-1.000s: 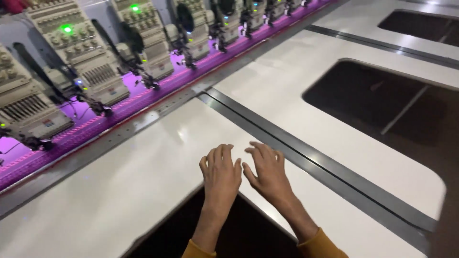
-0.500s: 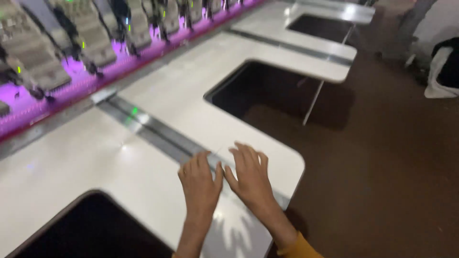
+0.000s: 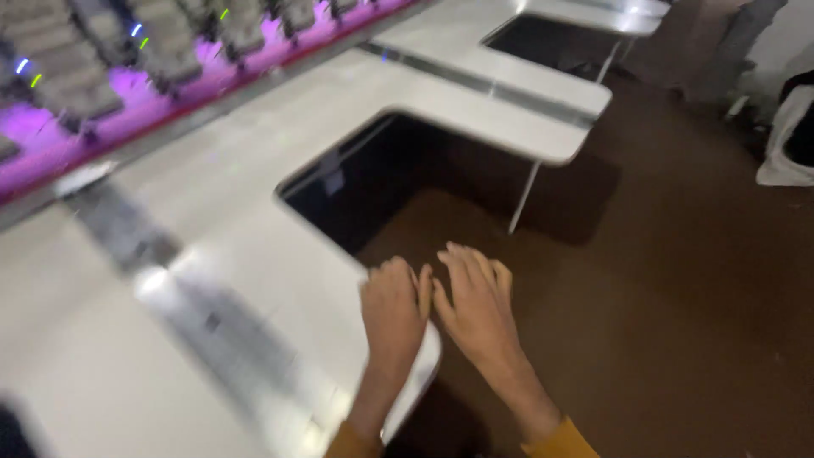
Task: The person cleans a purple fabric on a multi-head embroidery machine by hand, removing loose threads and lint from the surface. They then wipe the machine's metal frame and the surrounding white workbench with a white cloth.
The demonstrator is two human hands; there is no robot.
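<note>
Head view, blurred throughout. Left hand (image 3: 392, 307) lying palm down over the rounded front corner of the white desk (image 3: 229, 246), fingers (image 3: 398, 276) stretched flat and close together, clamped on nothing; whether pressing on the desk top or just skimming it, cannot tell through the blur. Right hand (image 3: 475, 304) lying just beside the left hand, thumbs nearly touching, fingers also straight and only slightly spread, holding nothing, hanging past the desk edge over the brown floor (image 3: 678, 297). Mustard-yellow sleeve cuffs (image 3: 560, 443) showing at both wrists, at the near side of the desk corner.

Dark rectangular cut-out (image 3: 398, 182) opening in the desk just beyond the hands, floor showing through it. Grey metal strip (image 3: 170, 280) running across the desk top to the left of the hands. Second white panel (image 3: 500, 114) stretching on the far side of the cut-out, standing on a thin pale leg (image 3: 524, 199). Row of grey machine heads (image 3: 93, 51) glowing in purple light along the far edge of the desk, small green and blue lamps shining among them. White bag-like shape (image 3: 784, 136) sitting on the floor far to the right of the desk.
</note>
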